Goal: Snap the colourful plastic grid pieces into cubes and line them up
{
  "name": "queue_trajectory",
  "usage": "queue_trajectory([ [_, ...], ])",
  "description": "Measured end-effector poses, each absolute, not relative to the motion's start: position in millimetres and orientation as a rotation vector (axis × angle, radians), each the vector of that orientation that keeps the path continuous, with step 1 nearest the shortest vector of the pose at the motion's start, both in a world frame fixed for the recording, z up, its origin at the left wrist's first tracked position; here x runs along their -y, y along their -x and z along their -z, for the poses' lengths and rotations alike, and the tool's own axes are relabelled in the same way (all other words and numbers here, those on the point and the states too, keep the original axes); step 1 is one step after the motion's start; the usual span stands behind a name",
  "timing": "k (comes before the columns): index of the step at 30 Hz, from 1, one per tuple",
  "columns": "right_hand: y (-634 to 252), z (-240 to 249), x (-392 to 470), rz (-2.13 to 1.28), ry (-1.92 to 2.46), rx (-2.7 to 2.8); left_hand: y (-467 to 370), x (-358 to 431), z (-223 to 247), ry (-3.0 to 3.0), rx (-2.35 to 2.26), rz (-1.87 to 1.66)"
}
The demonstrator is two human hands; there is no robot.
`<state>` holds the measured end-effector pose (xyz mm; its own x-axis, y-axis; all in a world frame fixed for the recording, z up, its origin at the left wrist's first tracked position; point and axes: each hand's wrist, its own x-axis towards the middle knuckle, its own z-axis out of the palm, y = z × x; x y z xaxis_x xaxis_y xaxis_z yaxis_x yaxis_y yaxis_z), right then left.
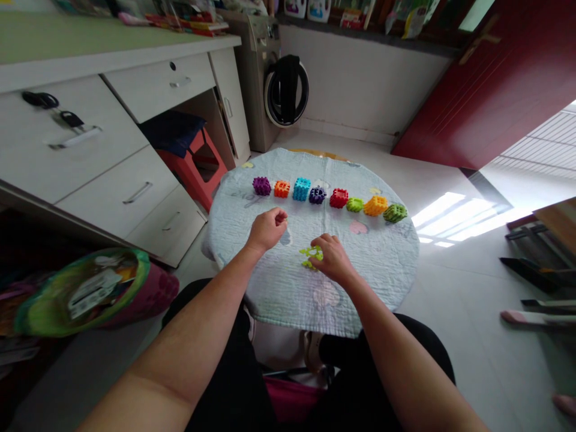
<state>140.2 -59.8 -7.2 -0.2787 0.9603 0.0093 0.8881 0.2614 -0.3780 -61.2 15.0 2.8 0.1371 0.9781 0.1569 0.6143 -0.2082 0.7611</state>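
Observation:
My right hand (333,257) is over the middle of the cloth-covered round table (288,294). Its thumb and fingers close on a lime-green openwork plastic piece (311,254), part of which the fingers hide. To the left and a little farther away, my left hand (270,228) has its fingers curled together; whatever is inside them, if anything, is hidden. Beyond both hands runs a row of stacked notched plastic pieces: purple (261,186), orange (282,189), turquoise (301,188), dark blue (317,194), red (339,197), lime (355,204), yellow-orange (375,206) and green (395,212).
White drawers (139,192) and a red stool (202,156) stand to the left. A lined waste bin (144,288) is near my left leg. Behind are a washing machine (254,78) with its door open and a red door (486,90).

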Motion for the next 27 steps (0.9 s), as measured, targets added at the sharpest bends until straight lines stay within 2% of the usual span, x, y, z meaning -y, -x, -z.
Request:
queue_trajectory([
  [10, -136.6, 19.7, 76.6, -0.375, 1.913, 2.452, 62.4, -15.2, -3.5, -1.898, -1.539, -0.875],
  [20, -141.7, 18.3, 71.6, -0.391, 1.887, 2.43, 93.4, -29.6, -13.6, -1.7, -1.676, -1.095],
  [24, -184.2, 11.8, 55.3, -0.344, 1.989, 2.177, 94.2, -28.1, -11.2, -1.761, -1.676, -0.994],
  [27, -208.7, 11.8, 44.8, -0.297, 2.02, 2.072, 87.8, -22.4, -8.0, -1.903, -1.586, -0.714],
])
